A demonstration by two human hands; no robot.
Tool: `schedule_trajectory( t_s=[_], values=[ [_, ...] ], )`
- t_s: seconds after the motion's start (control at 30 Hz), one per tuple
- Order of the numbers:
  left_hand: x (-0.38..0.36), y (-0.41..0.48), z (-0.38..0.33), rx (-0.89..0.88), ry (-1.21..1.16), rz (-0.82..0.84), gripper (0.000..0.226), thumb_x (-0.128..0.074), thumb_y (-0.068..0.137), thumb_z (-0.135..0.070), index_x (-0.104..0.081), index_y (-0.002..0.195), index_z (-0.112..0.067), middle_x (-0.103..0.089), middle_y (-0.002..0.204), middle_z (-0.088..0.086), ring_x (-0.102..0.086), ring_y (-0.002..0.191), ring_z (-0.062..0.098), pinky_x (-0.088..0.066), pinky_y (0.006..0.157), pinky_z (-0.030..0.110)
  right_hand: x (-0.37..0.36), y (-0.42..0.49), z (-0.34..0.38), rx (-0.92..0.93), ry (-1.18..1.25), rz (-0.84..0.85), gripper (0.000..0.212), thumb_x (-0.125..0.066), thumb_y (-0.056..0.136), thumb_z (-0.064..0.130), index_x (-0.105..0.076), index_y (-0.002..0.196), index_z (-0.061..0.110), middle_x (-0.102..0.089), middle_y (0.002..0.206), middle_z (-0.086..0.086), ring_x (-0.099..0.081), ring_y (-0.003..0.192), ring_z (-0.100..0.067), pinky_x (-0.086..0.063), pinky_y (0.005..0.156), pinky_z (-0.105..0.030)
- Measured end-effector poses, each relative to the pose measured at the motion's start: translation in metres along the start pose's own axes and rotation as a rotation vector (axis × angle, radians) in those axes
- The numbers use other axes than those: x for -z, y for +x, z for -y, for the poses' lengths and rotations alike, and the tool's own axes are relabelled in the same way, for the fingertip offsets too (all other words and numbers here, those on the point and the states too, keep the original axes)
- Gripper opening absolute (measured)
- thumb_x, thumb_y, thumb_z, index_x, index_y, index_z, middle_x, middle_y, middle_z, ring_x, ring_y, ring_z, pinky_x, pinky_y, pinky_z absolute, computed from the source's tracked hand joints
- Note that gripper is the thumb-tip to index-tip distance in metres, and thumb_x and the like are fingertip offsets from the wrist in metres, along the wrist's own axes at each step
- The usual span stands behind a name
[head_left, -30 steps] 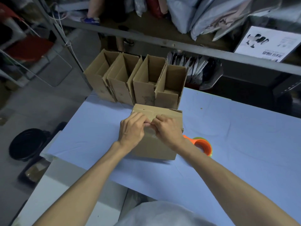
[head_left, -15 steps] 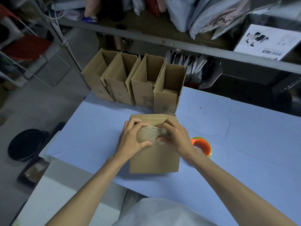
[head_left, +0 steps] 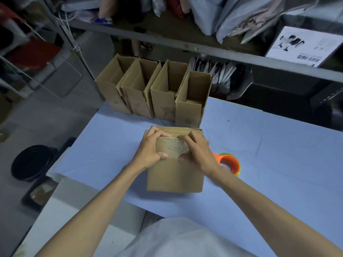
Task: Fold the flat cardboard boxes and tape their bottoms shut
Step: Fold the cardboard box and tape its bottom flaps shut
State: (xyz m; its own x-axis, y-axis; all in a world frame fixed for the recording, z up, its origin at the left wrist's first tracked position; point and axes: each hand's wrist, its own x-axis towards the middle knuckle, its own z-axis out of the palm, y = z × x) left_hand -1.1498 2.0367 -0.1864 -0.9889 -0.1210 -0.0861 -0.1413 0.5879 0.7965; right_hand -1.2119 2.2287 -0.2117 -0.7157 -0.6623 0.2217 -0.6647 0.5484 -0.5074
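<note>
A folded cardboard box [head_left: 174,177] lies on the blue table [head_left: 269,164] with one side facing up at me. A strip of clear tape [head_left: 171,146] runs over its far edge. My left hand [head_left: 151,150] presses on the tape's left part, thumb on the near side. My right hand [head_left: 199,154] presses the tape's right end against the box. An orange tape dispenser [head_left: 229,164] lies on the table just right of my right wrist. Several finished open boxes [head_left: 154,89] stand in a row at the table's far edge.
A metal shelf rail [head_left: 204,51] crosses behind the table, with bagged goods above and a white printed carton [head_left: 304,46] at the right. A black round bin [head_left: 30,165] sits on the floor to the left, beside a white surface [head_left: 61,216].
The box has tipped toward me, so its side faces up instead of its top edge. Both hands slid from the top seam down onto the tape end, smoothing it.
</note>
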Motion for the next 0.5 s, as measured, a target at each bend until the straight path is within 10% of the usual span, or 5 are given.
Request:
schedule_trajectory(
  t_s=[0.2,0.37,0.5],
  values=[
    [0.005,0.002,0.005,0.019,-0.095,-0.126,0.030,-0.074,0.078,-0.008,-0.064,0.093,-0.032,-0.052,0.101,-0.010,-0.049,0.104,0.003,-0.033,0.089,0.008,0.014,0.004,0.011,0.029,0.013,0.024,0.063,-0.075,0.074,0.011,-0.051,0.132,0.009,-0.053,0.117,-0.003,-0.051,0.105,-0.023,-0.046,0.083,-0.032],
    [0.023,0.012,0.001,0.146,-0.360,-0.272,0.031,-0.068,0.079,0.006,-0.066,0.076,-0.025,-0.061,0.091,-0.001,-0.058,0.088,0.009,-0.044,0.083,0.022,0.043,-0.017,0.007,-0.397,0.238,-0.499,0.034,-0.050,0.096,0.030,-0.055,0.124,0.010,-0.054,0.117,-0.002,-0.049,0.109,-0.013,-0.043,0.095,-0.032],
    [0.040,0.029,-0.025,0.131,-0.663,-0.201,0.033,-0.064,0.078,0.005,-0.072,0.069,-0.026,-0.067,0.081,-0.001,-0.056,0.085,0.018,-0.045,0.081,0.031,0.069,-0.020,-0.024,-0.665,0.482,-0.174,0.037,-0.072,0.084,0.033,-0.060,0.115,0.017,-0.063,0.111,0.005,-0.059,0.103,-0.013,-0.047,0.087,-0.032]
  ],
)
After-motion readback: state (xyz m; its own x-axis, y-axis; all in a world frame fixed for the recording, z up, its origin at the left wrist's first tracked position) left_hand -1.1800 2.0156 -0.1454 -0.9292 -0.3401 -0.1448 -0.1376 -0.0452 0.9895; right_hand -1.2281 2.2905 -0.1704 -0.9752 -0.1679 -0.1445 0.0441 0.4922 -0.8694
